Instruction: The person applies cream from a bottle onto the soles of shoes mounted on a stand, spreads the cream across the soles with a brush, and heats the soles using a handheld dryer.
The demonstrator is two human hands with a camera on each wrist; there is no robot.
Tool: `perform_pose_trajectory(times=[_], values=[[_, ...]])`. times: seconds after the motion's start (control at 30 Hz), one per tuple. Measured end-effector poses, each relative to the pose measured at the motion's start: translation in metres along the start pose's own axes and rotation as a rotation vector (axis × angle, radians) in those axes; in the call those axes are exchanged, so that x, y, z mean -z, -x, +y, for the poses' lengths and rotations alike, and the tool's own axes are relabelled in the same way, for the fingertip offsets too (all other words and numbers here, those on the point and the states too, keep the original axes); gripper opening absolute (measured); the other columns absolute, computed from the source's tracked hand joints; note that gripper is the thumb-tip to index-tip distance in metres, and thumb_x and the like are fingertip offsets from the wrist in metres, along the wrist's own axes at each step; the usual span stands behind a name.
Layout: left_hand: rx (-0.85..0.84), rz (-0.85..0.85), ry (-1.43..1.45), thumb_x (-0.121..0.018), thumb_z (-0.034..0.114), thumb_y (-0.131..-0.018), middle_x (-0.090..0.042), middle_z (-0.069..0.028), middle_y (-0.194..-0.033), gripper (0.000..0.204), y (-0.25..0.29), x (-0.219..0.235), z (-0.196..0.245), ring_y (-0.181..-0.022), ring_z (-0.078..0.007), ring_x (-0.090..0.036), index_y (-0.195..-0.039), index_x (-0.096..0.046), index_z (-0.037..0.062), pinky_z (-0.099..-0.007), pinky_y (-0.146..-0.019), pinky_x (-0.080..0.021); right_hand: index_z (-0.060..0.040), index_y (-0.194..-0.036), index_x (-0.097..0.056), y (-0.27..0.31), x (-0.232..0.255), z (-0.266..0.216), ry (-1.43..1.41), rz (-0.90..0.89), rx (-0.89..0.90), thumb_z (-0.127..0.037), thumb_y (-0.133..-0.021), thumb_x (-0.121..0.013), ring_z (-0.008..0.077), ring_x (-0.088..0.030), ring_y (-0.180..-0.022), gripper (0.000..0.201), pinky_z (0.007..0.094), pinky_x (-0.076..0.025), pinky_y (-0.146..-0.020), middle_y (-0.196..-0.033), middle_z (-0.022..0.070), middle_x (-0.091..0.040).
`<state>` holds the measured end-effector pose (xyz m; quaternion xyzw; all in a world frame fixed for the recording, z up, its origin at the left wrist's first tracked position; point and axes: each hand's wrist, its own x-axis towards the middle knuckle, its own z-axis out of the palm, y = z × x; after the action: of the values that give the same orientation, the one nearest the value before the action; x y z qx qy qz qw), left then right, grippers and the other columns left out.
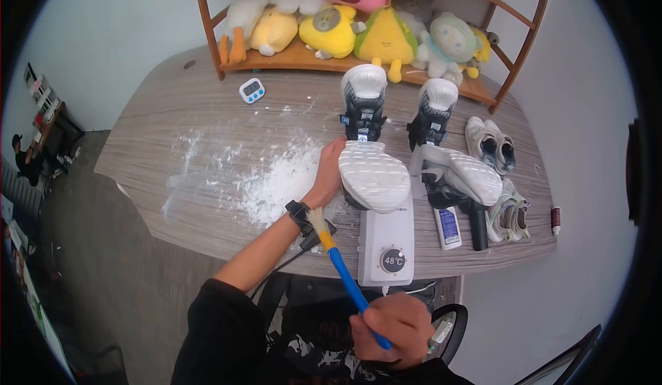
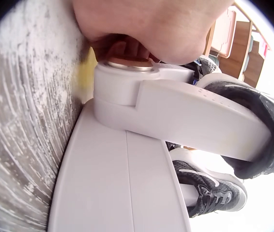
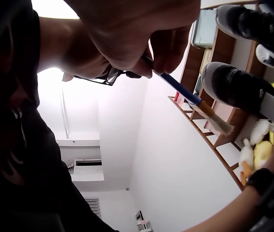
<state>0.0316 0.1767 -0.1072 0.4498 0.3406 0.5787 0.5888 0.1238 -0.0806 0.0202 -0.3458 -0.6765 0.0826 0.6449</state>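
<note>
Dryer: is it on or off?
On: the dryer display is lit and reads 48°C.

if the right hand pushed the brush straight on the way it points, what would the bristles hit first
Probably the left wrist, at its black watch. The right hand aims the blue brush up and left, its bristles already close beside the strap. Depth is unclear; they may pass above it.

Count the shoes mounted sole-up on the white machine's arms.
3: nearest shoe beside the left hand, and two behind, left and right. Others lie loose at the right.
</note>
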Motion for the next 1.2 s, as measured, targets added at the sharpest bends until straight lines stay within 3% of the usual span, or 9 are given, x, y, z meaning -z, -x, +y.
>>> perform_pose_trajectory(times=[0.07, 0.27, 0.47, 0.53, 0.67, 0.8, 0.87, 0.9, 1.2], values=[[-0.129, 0.029, -0.154, -0.044, 0.021, -0.108, -0.056, -0.0001, -0.083, 0.029, 0.012, -0.007, 0.021, -0.082, -0.0086, -0.05, -0.088, -0.057, 0.0042, -0.028, -0.076, -0.044, -0.0096, -0.103, -0.084, 0.003, -0.002, 0.005, 0.062, -0.008, 0.005, 0.008, -0.056, -0.084, 0.0156, -0.061, -0.057, 0.051, 0.0257, -0.048, -0.05, -0.075, 0.0006, -0.06], [-0.079, 0.048, 0.007, -0.045, 0.021, -0.107, -0.054, 0.0, -0.083, 0.029, 0.013, -0.01, 0.019, -0.081, -0.0086, -0.049, -0.087, -0.056, 0.0038, -0.028, -0.075, -0.044, -0.0147, -0.104, -0.085, 0.008, 0.005, 0.02, 0.208, -0.077, 0.097, -0.006, -0.048, -0.082, 0.0174, -0.062, -0.067, 0.057, 0.0284, -0.048, -0.054, -0.086, 0.0015, -0.055], [-0.015, 0.02, -0.002, -0.045, 0.02, -0.107, -0.053, -0.0006, -0.081, 0.029, -0.015, 0.006, -0.025, -0.08, -0.0096, -0.048, -0.086, -0.055, 0.0026, -0.0297, -0.074, -0.044, -0.0143, -0.104, -0.085, 0.014, -0.009, 0.012, 0.066, 0.208, 0.233, -0.009, -0.049, -0.079, 0.0172, -0.062, -0.065, 0.055, 0.0278, -0.048, -0.053, -0.084, 0.0015, -0.057], [-0.058, 0.016, -0.041, -0.045, 0.02, -0.107, -0.053, -0.001, -0.081, 0.029, -0.023, 0.01, -0.04, -0.08, -0.01, -0.047, -0.085, -0.054, 0.0023, -0.0301, -0.074, -0.044, -0.0252, -0.103, -0.07, 0.028, -0.007, 0.011, 0.181, 0.279, 0.236, -0.016, -0.082, -0.085, 0.0181, -0.057, -0.068, 0.027, 0.0245, -0.041, -0.049, -0.092, 0.0028, -0.044], [-0.15, -0.021, -0.113, -0.046, 0.02, -0.105, -0.052, -0.0019, -0.079, 0.03, -0.025, 0.013, -0.045, -0.079, -0.0109, -0.047, -0.083, -0.054, 0.0015, -0.0303, -0.073, -0.043, -0.0265, -0.108, -0.067, 0.037, -0.01, 0.006, 0.196, 0.377, 0.243, -0.026, -0.089, -0.083, 0.0158, -0.054, -0.06, 0.024, 0.0247, -0.04, -0.047, -0.091, 0.0007, -0.042], [-0.084, -0.006, -0.064, -0.046, 0.022, -0.104, -0.052, -0.0022, -0.077, 0.03, -0.027, 0.011, -0.046, -0.077, -0.0117, -0.046, -0.084, -0.056, 0.0009, -0.0299, -0.071, -0.042, -0.0216, -0.106, -0.072, 0.023, -0.014, 0.006, 0.08, 0.23, 0.294, -0.014, -0.084, -0.085, 0.0178, -0.057, -0.057, 0.027, 0.0268, -0.044, -0.05, -0.086, 0.001, -0.051], [-0.083, 0.009, -0.018, -0.046, 0.022, -0.104, -0.052, -0.0024, -0.077, 0.031, -0.024, 0.008, -0.042, -0.075, -0.0121, -0.045, -0.086, -0.057, 0.0001, -0.0296, -0.07, -0.041, -0.0132, -0.104, -0.085, 0.006, -0.006, 0.001, 0.093, -0.227, 0.155, -0.008, -0.051, -0.081, 0.0167, -0.063, -0.064, 0.054, 0.0266, -0.048, -0.052, -0.081, 0.0015, -0.061], [-0.096, 0.003, -0.04, -0.047, 0.021, -0.104, -0.053, -0.0027, -0.077, 0.03, -0.022, 0.009, -0.039, -0.075, -0.0122, -0.046, -0.086, -0.058, -0.0012, -0.0296, -0.07, -0.041, -0.0117, -0.106, -0.084, -0.001, -0.013, 0.002, 0.106, -0.263, 0.093, -0.003, -0.05, -0.084, 0.0165, -0.063, -0.062, 0.057, 0.0269, -0.049, -0.052, -0.078, 0.0015, -0.063], [-0.001, -0.03, 0.144, -0.049, 0.021, -0.106, -0.054, -0.0013, -0.08, 0.029, -0.013, 0.007, -0.023, -0.078, -0.0097, -0.049, -0.086, -0.058, 0.0018, -0.0289, -0.071, -0.044, -0.0097, -0.108, -0.084, -0.005, -0.073, 0.039, 0.386, 0.009, 0.007, 0.007, -0.062, -0.082, 0.0164, -0.063, -0.06, 0.048, 0.0271, -0.048, -0.053, -0.079, 0.0051, -0.067]])
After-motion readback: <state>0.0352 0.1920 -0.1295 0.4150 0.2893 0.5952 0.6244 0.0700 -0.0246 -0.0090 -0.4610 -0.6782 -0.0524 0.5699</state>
